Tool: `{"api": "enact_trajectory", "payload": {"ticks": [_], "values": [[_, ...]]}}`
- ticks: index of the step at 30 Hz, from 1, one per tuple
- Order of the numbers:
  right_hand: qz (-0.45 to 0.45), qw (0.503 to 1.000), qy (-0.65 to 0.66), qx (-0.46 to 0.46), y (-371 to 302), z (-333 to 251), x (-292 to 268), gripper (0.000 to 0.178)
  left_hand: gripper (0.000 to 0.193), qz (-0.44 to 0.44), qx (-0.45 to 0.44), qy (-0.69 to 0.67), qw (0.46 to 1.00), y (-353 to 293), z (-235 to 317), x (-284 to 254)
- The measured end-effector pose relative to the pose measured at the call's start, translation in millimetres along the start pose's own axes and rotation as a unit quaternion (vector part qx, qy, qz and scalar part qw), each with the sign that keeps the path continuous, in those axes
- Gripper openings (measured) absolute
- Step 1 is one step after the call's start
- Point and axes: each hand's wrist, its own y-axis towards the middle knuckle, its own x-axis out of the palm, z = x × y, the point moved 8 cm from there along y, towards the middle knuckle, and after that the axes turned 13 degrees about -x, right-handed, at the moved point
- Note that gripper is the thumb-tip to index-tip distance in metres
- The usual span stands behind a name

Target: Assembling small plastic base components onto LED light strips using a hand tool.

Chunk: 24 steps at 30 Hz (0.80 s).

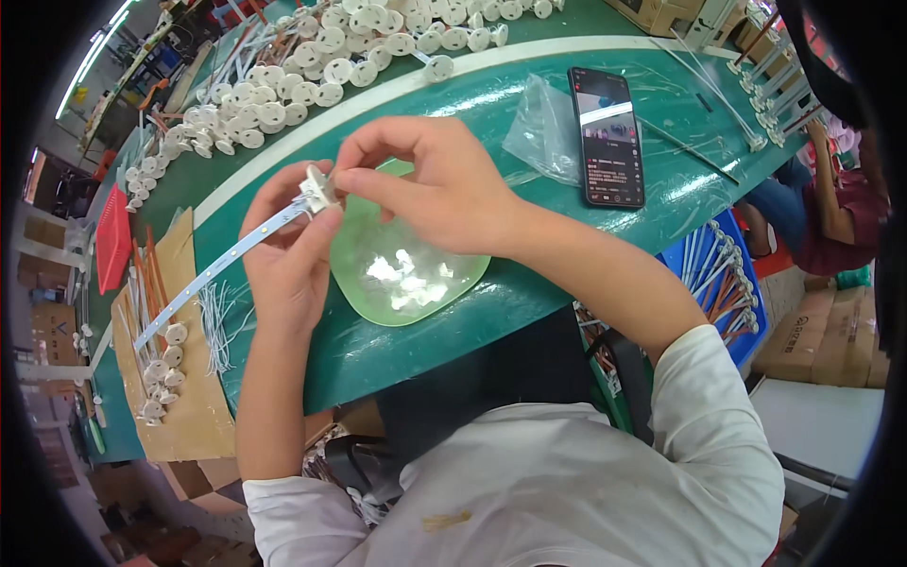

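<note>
My left hand (286, 255) is closed around the white plastic end piece (315, 192) of an LED strip. The narrow strip (222, 262), dotted with small yellowish LEDs, slants from it down to the left. My right hand (435, 184) pinches thumb and forefinger together at the end piece's right edge; whatever they hold is too small or hidden to make out. Below the hands sits a translucent green bowl (364, 304) with a heap of small, shiny, whitish pieces (411, 283), partly covered by my right hand.
Many white round-ended pieces (326, 42) pile up at the back. A phone (607, 137) and a clear plastic bag (545, 128) lie right on the green table (529, 255). White wires (217, 326) and cardboard (194, 406) are left. Another person (841, 208) sits at far right beyond a blue crate (751, 326).
</note>
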Motion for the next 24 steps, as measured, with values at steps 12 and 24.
{"api": "enact_trajectory", "payload": {"ticks": [12, 24], "values": [[0.015, 0.917, -0.248, -0.312, -12.9, -43.3, 7.9, 0.009, 0.054, -0.032, 0.011, -0.078, 0.996, -5.5, 3.1, 0.5], [0.040, 0.917, -0.239, -0.316, -14.6, -40.0, 7.0, 0.008, 0.054, -0.056, -0.010, -0.128, 0.990, -5.8, -5.4, 0.9]]}}
